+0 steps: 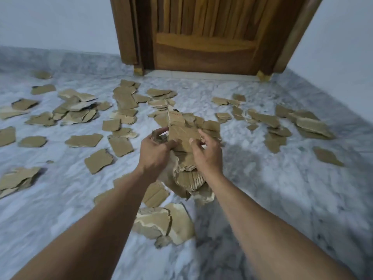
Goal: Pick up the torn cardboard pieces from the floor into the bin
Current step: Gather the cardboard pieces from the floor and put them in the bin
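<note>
Both hands hold a stack of torn brown cardboard pieces (182, 136) in mid-air at the centre of the head view. My left hand (154, 153) grips the stack's left side with curled fingers. My right hand (206, 153) holds its right side, thumb on the front face. More pieces of the bundle hang below the hands (187, 178). Several loose cardboard pieces lie scattered on the grey marble floor (262, 188), left (83, 140), far (125, 98) and right (314, 125). A pile (161, 223) lies just under my forearms. No bin is in view.
A closed wooden door (205, 37) with its frame stands straight ahead. White walls meet the floor at left and right. A shadow falls on the floor at lower right.
</note>
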A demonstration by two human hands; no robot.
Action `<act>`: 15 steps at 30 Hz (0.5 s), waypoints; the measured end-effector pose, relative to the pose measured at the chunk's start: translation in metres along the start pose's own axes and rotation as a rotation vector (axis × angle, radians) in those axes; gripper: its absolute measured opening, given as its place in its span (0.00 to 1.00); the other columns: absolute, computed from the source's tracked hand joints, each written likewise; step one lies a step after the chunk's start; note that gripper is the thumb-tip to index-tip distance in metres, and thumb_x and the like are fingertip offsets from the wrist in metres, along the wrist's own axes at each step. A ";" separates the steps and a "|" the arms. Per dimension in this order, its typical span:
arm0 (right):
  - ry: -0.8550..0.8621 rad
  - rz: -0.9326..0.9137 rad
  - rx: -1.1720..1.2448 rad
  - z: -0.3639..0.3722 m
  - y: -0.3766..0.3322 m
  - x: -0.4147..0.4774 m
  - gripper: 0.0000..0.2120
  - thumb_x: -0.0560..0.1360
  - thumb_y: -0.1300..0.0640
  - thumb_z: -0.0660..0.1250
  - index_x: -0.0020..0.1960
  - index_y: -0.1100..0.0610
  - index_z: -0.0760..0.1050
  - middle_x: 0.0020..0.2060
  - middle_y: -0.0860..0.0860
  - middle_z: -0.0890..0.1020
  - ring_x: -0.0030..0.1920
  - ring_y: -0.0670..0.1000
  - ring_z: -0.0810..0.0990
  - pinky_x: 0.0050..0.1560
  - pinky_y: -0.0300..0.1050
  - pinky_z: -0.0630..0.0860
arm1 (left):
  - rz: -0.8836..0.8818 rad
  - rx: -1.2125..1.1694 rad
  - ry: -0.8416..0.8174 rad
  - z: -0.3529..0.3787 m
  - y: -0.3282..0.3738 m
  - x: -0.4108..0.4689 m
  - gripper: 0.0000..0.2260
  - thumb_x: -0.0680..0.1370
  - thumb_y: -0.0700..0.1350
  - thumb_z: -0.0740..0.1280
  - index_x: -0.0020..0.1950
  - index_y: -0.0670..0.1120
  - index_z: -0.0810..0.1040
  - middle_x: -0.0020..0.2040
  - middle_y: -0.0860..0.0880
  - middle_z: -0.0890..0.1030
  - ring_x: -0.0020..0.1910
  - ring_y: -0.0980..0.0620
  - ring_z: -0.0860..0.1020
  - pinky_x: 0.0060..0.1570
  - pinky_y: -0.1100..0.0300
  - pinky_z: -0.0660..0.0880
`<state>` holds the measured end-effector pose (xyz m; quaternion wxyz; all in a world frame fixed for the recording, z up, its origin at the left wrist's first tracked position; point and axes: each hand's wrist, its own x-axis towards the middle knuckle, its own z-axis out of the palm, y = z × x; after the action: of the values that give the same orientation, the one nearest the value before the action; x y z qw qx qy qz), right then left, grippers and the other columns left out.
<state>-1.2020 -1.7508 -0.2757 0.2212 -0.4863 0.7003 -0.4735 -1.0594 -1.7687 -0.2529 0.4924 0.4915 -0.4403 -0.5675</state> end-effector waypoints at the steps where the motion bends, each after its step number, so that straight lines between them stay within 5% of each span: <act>1: 0.025 -0.003 -0.006 -0.020 -0.002 0.001 0.22 0.79 0.49 0.68 0.72 0.52 0.75 0.63 0.53 0.81 0.61 0.51 0.80 0.57 0.42 0.75 | 0.016 0.016 -0.012 0.016 0.009 -0.007 0.16 0.75 0.35 0.74 0.60 0.46 0.80 0.42 0.48 0.87 0.41 0.52 0.86 0.40 0.61 0.80; 3: 0.077 -0.005 -0.011 -0.062 -0.008 0.003 0.22 0.79 0.49 0.68 0.72 0.53 0.75 0.63 0.54 0.81 0.61 0.52 0.80 0.59 0.45 0.76 | 0.034 0.038 -0.042 0.051 0.027 -0.018 0.16 0.74 0.35 0.75 0.60 0.45 0.81 0.42 0.50 0.87 0.39 0.56 0.85 0.39 0.64 0.80; 7: 0.203 -0.019 -0.071 -0.161 -0.027 0.009 0.22 0.79 0.49 0.67 0.72 0.53 0.76 0.63 0.53 0.82 0.62 0.52 0.79 0.57 0.41 0.73 | 0.067 0.035 -0.175 0.131 0.065 -0.038 0.18 0.71 0.39 0.76 0.60 0.48 0.82 0.47 0.46 0.87 0.46 0.48 0.86 0.52 0.52 0.82; 11: 0.349 -0.030 -0.151 -0.271 -0.048 0.014 0.21 0.79 0.51 0.67 0.70 0.54 0.77 0.63 0.53 0.82 0.63 0.53 0.79 0.61 0.44 0.73 | 0.124 -0.027 -0.282 0.227 0.107 -0.067 0.18 0.73 0.36 0.74 0.62 0.44 0.81 0.45 0.47 0.86 0.38 0.56 0.85 0.40 0.64 0.81; 15: 0.495 -0.034 -0.201 -0.385 -0.060 0.005 0.17 0.79 0.54 0.65 0.66 0.56 0.79 0.60 0.52 0.83 0.60 0.53 0.80 0.53 0.39 0.72 | 0.163 -0.048 -0.389 0.328 0.141 -0.104 0.18 0.71 0.40 0.77 0.60 0.46 0.83 0.43 0.50 0.86 0.37 0.58 0.84 0.45 0.62 0.82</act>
<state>-1.4723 -1.5876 -0.0480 -0.0141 -0.3871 0.7682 -0.5097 -1.3637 -1.6781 -0.0593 0.4541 0.3236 -0.5517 -0.6203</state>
